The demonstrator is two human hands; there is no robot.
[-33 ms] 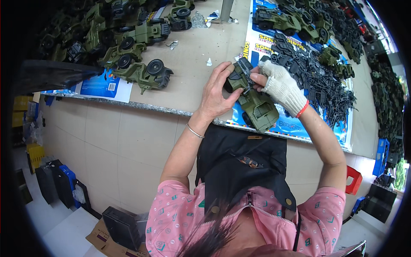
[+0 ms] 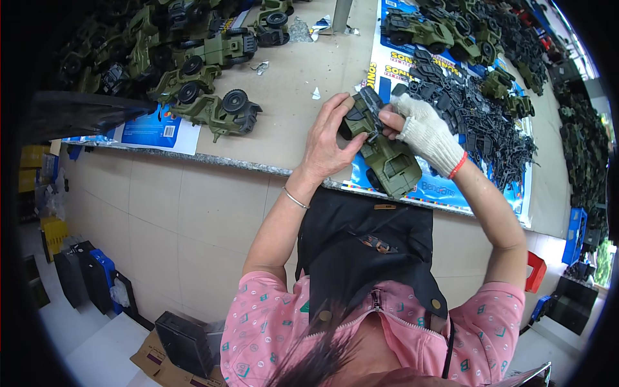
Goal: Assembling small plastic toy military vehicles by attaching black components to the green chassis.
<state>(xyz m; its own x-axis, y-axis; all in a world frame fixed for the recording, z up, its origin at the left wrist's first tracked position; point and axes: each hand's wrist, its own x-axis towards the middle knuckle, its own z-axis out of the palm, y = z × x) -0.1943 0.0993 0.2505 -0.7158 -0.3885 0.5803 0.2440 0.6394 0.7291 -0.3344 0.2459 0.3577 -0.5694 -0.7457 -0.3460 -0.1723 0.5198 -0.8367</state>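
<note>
An olive-green toy jeep [image 2: 392,166] with black wheels lies tilted at the table's front edge. My bare left hand [image 2: 327,138] is closed around its left side, thumb across the body and fingers at the far end. My right hand [image 2: 418,124], in a white knitted glove with bare fingertips, pinches at a black part [image 2: 372,101] on the jeep's far end. The fingers partly hide that part, so its exact shape cannot be made out.
Many finished-looking green toy jeeps [image 2: 219,111] crowd the table's left. A heap of small black plastic parts [image 2: 471,109] lies on printed blue sheets to the right, with more jeeps [image 2: 419,32] behind it. A metal post [image 2: 342,16] rises at the back.
The jeep and both hands have shifted very slightly to the right. My right forearm has also moved a little right; the grip looks the same.
</note>
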